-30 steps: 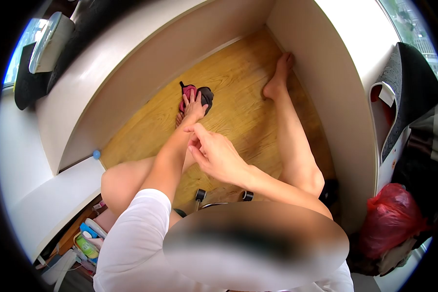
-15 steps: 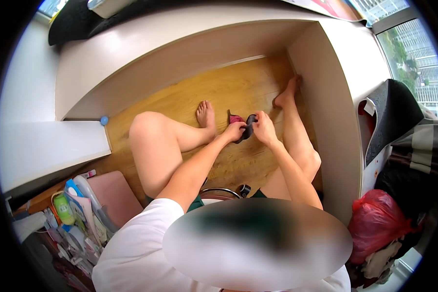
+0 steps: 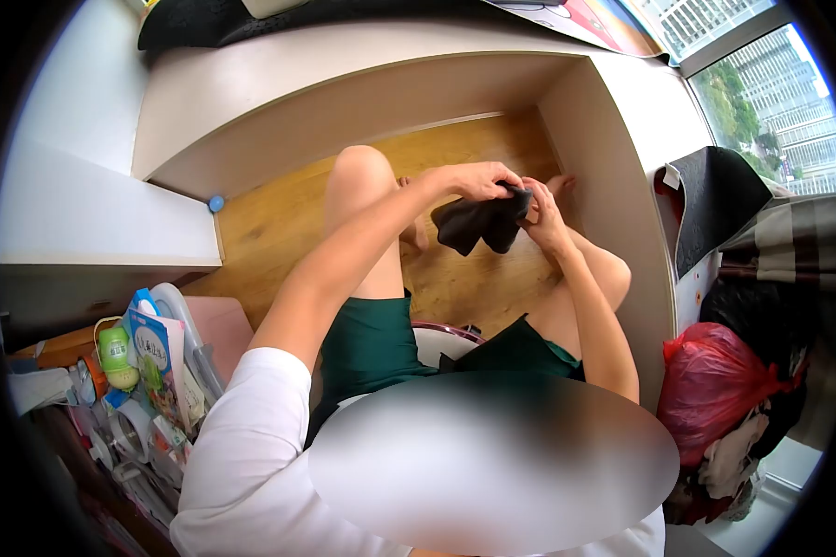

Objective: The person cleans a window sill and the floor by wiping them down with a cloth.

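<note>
A dark cloth item point(image 3: 478, 223) hangs in two lobes between my hands, above the wooden floor and between my legs. My left hand point(image 3: 486, 180) pinches its upper edge from the left side, fingers bent over the cloth. At its upper right corner, my right hand point(image 3: 542, 215) grips the edge between thumb and fingers. The fingertips of both hands are close together. No pink part of the cloth shows from this side.
A white ledge point(image 3: 344, 70) curves round the wooden floor point(image 3: 279, 218). A small blue ball point(image 3: 216, 203) lies by the left panel. Books and a green bottle point(image 3: 116, 356) crowd the lower left; a red plastic bag point(image 3: 715, 390) and a rolled black mat point(image 3: 715, 200) are on the right.
Both hands have come up from the floor with the dark cloth, which now hangs down between them. My left knee has shifted right, and the view has turned.
</note>
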Demonstrator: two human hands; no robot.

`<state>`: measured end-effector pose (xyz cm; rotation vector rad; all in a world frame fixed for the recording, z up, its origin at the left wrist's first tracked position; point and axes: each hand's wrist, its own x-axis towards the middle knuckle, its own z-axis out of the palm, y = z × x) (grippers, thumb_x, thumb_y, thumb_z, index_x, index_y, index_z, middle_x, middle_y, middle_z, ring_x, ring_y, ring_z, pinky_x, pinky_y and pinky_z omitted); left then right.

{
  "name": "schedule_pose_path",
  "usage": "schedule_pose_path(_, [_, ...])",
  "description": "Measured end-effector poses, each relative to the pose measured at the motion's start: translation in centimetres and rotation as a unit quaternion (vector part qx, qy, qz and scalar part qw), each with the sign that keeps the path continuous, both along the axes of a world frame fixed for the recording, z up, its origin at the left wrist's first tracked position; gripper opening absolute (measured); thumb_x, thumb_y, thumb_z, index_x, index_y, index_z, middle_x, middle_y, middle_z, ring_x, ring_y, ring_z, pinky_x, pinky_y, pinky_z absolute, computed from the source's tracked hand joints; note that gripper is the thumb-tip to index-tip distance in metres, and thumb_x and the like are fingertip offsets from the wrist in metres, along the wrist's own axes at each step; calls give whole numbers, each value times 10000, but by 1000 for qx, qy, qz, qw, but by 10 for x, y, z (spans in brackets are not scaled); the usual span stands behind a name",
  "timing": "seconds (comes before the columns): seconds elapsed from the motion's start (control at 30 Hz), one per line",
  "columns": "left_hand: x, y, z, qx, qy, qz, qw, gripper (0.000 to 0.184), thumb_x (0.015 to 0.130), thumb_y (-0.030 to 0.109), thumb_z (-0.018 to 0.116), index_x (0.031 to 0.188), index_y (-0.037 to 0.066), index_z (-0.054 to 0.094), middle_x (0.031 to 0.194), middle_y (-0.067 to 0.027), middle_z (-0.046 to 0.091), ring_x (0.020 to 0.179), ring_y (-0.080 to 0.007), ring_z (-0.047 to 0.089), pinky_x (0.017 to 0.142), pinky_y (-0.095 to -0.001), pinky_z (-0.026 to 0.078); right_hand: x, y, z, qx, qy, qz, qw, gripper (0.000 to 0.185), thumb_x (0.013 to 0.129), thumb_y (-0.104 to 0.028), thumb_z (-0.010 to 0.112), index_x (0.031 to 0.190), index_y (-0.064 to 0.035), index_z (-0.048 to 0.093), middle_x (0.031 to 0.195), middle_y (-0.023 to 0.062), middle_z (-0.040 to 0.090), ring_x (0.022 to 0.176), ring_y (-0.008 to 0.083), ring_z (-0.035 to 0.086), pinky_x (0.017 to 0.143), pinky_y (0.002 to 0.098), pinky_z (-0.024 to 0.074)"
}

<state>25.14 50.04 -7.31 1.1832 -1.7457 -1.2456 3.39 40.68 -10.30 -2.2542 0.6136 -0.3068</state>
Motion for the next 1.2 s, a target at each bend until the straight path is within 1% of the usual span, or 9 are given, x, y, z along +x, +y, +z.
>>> schedule_pose_path(0.1, [8, 5, 20, 17, -13, 8, 1000, 280, 914, 103, 528, 1167, 26, 618, 1025, -125, 677, 964, -220, 600, 875, -347, 462, -2, -1, 14, -62, 26, 60, 996, 514, 652, -54, 784, 1126, -39, 585, 1202, 140, 575, 1165, 339, 527, 991, 399, 435])
schedule_pose_path(0.13, [11, 6, 20, 20, -23, 13, 999, 280, 918, 101, 525, 1173, 29, 615, 1019, -119, 675, 956, -213, 596, 873, -348, 462, -2, 0, 28, 33, 43, 60, 997, 417, 690, -135, 802, 1032, -17, 595, 991, 167, 629, 977, 348, 599, 858, 396, 476])
schedule_pose_path(0.27, [29, -5, 4, -42, -117, 119, 985, 290, 845, 35, 522, 1101, 49, 657, 985, -170, 681, 948, -313, 633, 856, -382, 490, -15, -6, 30, -16, 89, -37, 995, 334, 727, -126, 773, 959, -12, 560, 829, 230, 603, 810, 413, 589, 721, 437, 472])
schedule_pose_path(0.57, [13, -95, 1, -94, -113, 255, 956, 351, 781, -10, 466, 1029, 59, 705, 934, -150, 702, 870, -268, 662, 848, -342, 500, -45, -80, 33, -295, 55, -120, 946, 226, 835, -246, 709, 789, -41, 626, 823, 114, 575, 812, 321, 594, 714, 422, 491])
schedule_pose_path(0.7, [3, -121, -8, -91, -84, 291, 949, 395, 775, -33, 449, 1092, 46, 670, 968, -135, 701, 866, -234, 661, 860, -339, 497, -55, -99, 26, -222, 94, -183, 953, 216, 862, -223, 680, 871, -47, 555, 804, 138, 620, 780, 352, 611, 687, 436, 485])
schedule_pose_path(0.87, [-6, -118, -102, -63, -70, 343, 934, 421, 745, -43, 525, 1135, 67, 641, 1031, -171, 699, 976, -336, 660, 912, -406, 496, -71, -94, -59, -197, 71, -171, 963, 182, 778, -34, 625, 943, -75, 560, 928, 123, 632, 855, 369, 613, 743, 472, 496])
schedule_pose_path(0.97, [-9, -89, -183, 77, -109, 266, 955, 347, 734, -55, 532, 1038, 54, 658, 956, -153, 706, 935, -265, 677, 876, -356, 513, -79, -72, -127, -179, 59, -162, 969, 134, 794, -19, 548, 895, -87, 603, 854, 138, 630, 825, 358, 614, 698, 458, 493])
schedule_pose_path(1.07, [-28, -47, -257, 140, -126, 271, 944, 270, 718, -43, 547, 957, 29, 651, 880, -187, 689, 884, -320, 672, 807, -400, 518, -95, -42, -201, -110, 152, -144, 972, 217, 766, 19, 551, 933, -73, 653, 833, 171, 631, 810, 387, 619, 708, 475, 491])
schedule_pose_path(1.2, [-44, -26, -277, 250, -207, 238, 915, 202, 700, 7, 630, 895, 29, 679, 873, -194, 684, 902, -334, 664, 818, -411, 512, -103, -16, -228, -24, 229, -115, 966, 207, 803, -7, 564, 996, -61, 615, 876, 180, 629, 895, 384, 616, 746, 476, 491])
